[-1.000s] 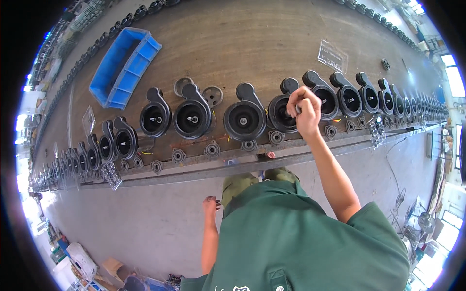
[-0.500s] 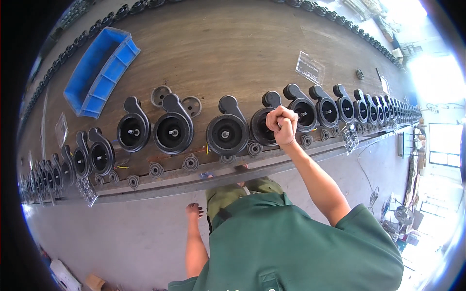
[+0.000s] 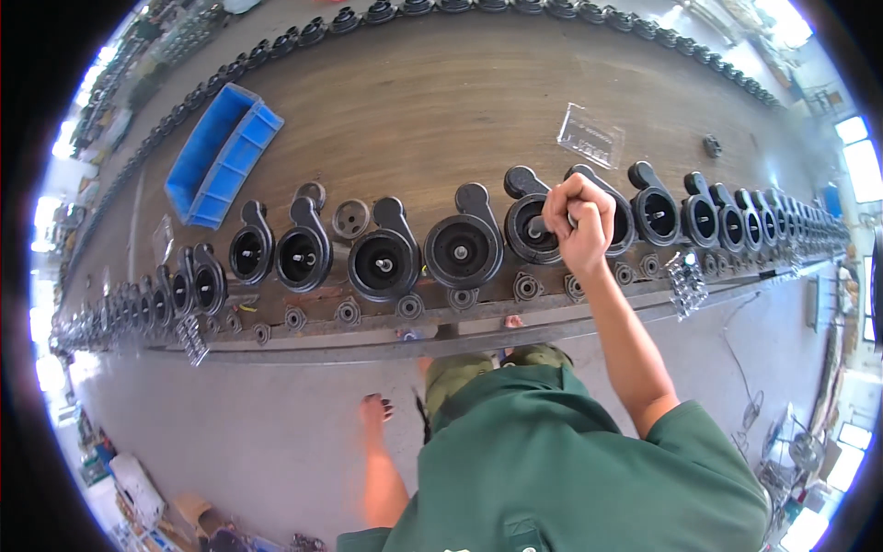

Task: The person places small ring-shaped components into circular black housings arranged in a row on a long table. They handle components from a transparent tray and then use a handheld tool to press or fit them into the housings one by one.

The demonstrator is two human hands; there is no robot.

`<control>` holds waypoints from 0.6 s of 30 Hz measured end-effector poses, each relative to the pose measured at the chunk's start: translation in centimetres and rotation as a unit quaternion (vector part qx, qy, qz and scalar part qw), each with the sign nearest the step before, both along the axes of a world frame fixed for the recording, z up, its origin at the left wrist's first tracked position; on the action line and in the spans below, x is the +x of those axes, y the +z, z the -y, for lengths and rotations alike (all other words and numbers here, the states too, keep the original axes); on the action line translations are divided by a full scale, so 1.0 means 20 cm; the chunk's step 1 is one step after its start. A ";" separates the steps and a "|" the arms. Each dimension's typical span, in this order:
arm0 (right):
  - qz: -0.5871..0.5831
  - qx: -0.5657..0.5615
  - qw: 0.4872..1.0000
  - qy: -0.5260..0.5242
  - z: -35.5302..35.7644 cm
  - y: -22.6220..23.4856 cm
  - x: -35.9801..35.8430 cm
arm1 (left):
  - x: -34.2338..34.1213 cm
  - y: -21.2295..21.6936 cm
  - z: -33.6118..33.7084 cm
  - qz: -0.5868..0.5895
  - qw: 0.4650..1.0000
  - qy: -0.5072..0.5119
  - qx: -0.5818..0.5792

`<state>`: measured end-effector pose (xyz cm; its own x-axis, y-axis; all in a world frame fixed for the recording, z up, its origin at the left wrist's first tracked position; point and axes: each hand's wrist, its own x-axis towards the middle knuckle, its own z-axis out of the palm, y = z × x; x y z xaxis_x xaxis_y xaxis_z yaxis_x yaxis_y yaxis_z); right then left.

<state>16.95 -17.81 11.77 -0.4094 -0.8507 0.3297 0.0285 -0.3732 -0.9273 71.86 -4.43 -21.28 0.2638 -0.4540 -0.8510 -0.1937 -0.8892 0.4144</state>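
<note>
My right hand (image 3: 581, 219) is closed in a fist over the row of round black housings on the bench. A grey cylindrical piece (image 3: 541, 224) shows at the fist's left side; its exact kind cannot be made out. The fist is in front of one black housing (image 3: 528, 241) and partly covers the one to its right (image 3: 620, 221). Each housing has a rounded side arm, and several show a pale metal shaft in the middle. My left hand (image 3: 375, 410) hangs low beside my body, away from the bench, its fingers loosely apart and holding nothing.
Small flanged metal parts (image 3: 528, 286) lie along the bench's front edge (image 3: 441, 347). A blue plastic bin (image 3: 221, 161) stands at the back left, and a clear plastic sheet (image 3: 590, 138) farther right. A clear bag of small parts (image 3: 686, 283) overhangs the edge.
The view has shifted along the bench, and the housings sit differently in it. My right hand stays closed over the row, with the grey piece now showing. The left hand still hangs down.
</note>
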 end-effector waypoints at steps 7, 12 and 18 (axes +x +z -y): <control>0.056 0.071 0.992 0.087 0.02 -0.21 -0.09 | -0.42 0.03 -0.58 -0.017 0.999 -0.011 0.047; 0.079 0.030 0.989 0.123 0.03 -0.38 -0.18 | -0.38 -0.02 -0.81 -0.026 0.993 0.013 0.112; -0.035 0.059 0.994 0.090 0.02 -0.38 -0.17 | -0.38 -0.02 -0.56 -0.014 0.994 -0.010 0.111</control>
<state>13.62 -18.14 4.26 -0.2272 -0.9421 0.2466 0.0178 -0.2572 -0.9662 64.32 6.85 -21.75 0.2318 -0.2593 -0.9376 -0.2025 -0.9556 0.2142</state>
